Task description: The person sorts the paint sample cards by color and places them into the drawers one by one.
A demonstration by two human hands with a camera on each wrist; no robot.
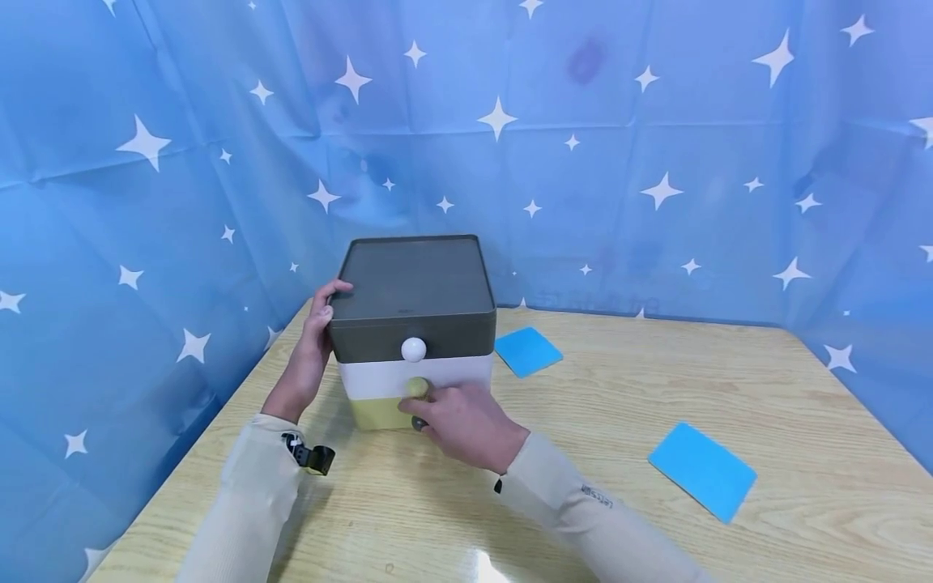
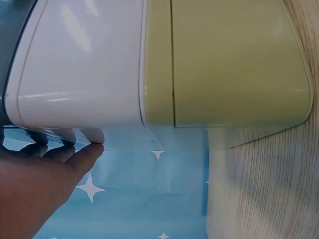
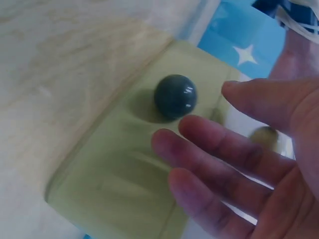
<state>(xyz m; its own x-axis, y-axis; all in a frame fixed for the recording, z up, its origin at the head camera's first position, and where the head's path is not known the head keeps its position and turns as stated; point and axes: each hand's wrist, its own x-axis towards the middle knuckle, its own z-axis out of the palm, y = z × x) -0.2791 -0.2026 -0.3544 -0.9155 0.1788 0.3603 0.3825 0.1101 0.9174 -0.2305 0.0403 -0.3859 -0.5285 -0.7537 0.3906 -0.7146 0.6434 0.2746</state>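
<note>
While left hand (image 1: 315, 344) steadies the drawer box (image 1: 417, 324), right hand (image 1: 459, 421) hovers open-fingered near the dark knob (image 3: 175, 96).

Left hand (image 1: 312, 350) reaches forward with fingers (image 2: 79, 154) straight, right hand (image 1: 462, 425) loosely spread, palm down.

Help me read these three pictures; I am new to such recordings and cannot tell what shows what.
A person works with bare hands, wearing three cameras. The head view looks down on a wooden table with a three-drawer box and two blue cards. The left hand rests against the box's side; its wrist camera shows that side up close. The right hand is at the lowest, yellow-green drawer; its wrist camera shows open fingers beside the dark knob, holding nothing.
</note>
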